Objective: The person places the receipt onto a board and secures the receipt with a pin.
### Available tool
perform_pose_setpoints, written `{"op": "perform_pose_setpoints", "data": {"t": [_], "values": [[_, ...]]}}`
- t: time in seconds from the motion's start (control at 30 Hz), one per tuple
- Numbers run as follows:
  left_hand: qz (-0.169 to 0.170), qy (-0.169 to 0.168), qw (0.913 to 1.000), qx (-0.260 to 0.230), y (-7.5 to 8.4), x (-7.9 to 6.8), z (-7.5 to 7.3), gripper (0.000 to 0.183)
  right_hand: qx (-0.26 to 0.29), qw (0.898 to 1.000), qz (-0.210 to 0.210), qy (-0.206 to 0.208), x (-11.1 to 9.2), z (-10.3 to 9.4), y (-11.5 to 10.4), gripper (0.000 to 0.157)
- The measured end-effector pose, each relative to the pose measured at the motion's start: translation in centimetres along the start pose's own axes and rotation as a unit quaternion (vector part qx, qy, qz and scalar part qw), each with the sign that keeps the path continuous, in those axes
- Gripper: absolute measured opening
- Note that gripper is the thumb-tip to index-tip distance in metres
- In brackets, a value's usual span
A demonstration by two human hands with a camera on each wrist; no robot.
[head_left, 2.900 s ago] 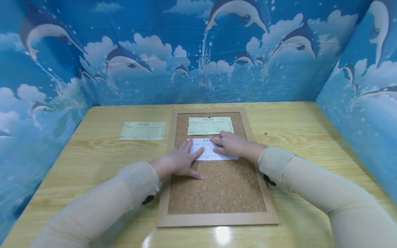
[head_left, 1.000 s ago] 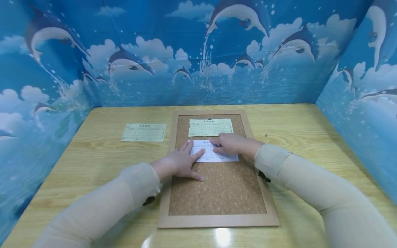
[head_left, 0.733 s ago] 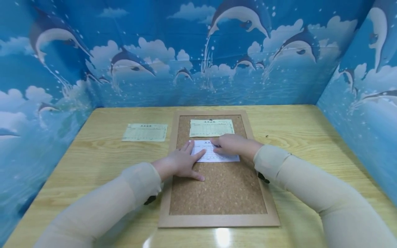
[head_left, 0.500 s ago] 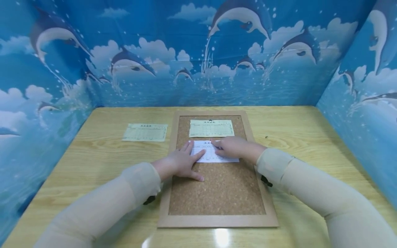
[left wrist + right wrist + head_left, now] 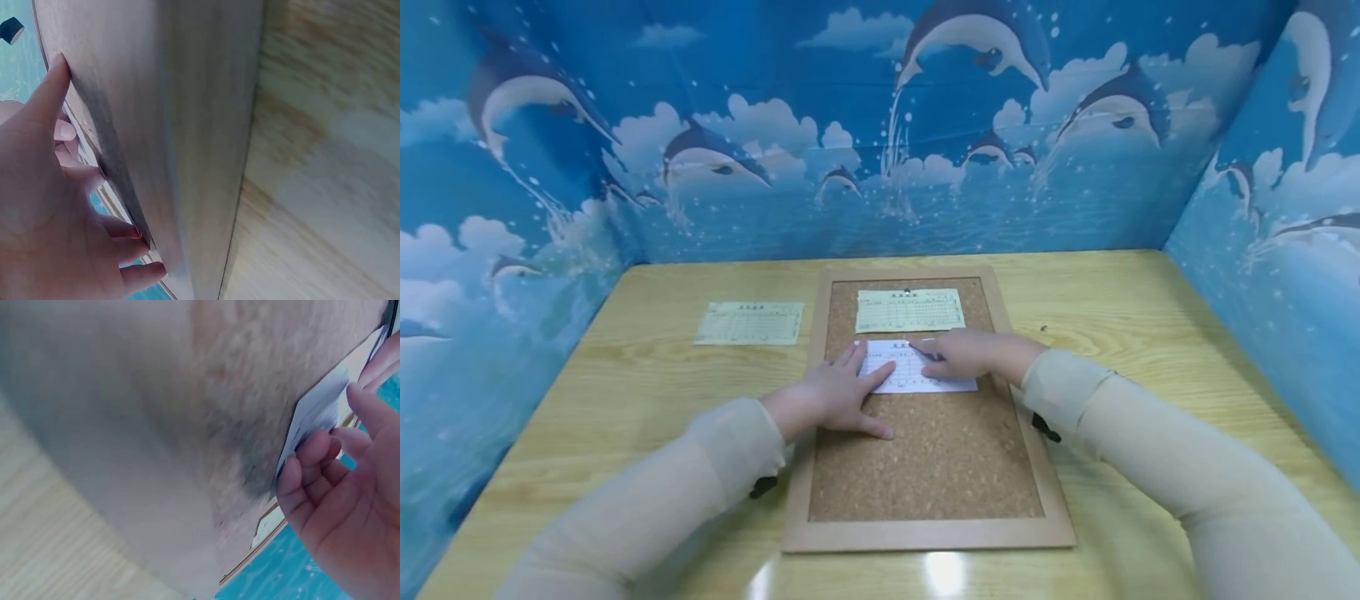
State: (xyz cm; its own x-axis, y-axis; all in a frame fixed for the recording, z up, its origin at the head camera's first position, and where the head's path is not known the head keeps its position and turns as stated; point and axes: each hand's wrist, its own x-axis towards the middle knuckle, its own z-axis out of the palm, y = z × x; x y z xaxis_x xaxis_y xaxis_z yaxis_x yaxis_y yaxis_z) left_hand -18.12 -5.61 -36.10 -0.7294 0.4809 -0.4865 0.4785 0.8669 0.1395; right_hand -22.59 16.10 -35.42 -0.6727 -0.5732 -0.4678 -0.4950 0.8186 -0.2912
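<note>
In the head view my left hand [image 5: 841,394] lies with spread fingers over the left part of a white printed slip [image 5: 904,379] and the cork board [image 5: 925,467] below it. My right hand [image 5: 966,354] is at the slip's upper right, its index fingertip at the top middle edge. The thumb stands apart from that fingertip, and the other fingers curl under, as the right wrist view shows. Whatever lies under the index fingertip is hidden. Directly above is a pale green slip [image 5: 910,312], fixed at its top middle by a small pin [image 5: 907,291].
Another pale green slip [image 5: 749,323] lies on the wooden table [image 5: 647,367], left of the board. A tiny dark speck [image 5: 1043,328] sits right of the board's frame. Dolphin-print cloth [image 5: 850,217] encloses the table's back and sides.
My left hand stays spread in place. The right hand's fingers have drawn in and its back has turned slightly, its fingertip keeping to the same spot. The slips have not moved.
</note>
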Motion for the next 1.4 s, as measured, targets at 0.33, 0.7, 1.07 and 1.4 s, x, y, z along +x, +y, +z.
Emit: {"op": "perform_pose_setpoints", "data": {"t": [0.33, 0.7, 1.07, 1.4], "values": [[0.007, 0.008, 0.9997, 0.02, -0.7, 0.1, 0.3, 0.099, 0.006, 1.0, 0.002, -0.015, 0.1, 0.0, 0.3, 0.06], [0.011, 0.009, 0.9995, 0.027, -1.4, -0.5, 0.3, 0.097, -0.014, 1.0, 0.013, -0.013, 0.3, 0.2, 0.3, 0.061], [0.017, 0.019, 0.9988, 0.042, -1.9, -1.5, 0.4, 0.095, -0.034, 0.999, 0.017, 0.003, 0.0, 0.5, -0.2, 0.06], [0.022, 0.035, 0.9979, 0.05, -2.5, -2.5, 0.7, 0.094, -0.055, 0.998, 0.014, 0.039, -0.2, 0.9, -0.4, 0.059]]}}
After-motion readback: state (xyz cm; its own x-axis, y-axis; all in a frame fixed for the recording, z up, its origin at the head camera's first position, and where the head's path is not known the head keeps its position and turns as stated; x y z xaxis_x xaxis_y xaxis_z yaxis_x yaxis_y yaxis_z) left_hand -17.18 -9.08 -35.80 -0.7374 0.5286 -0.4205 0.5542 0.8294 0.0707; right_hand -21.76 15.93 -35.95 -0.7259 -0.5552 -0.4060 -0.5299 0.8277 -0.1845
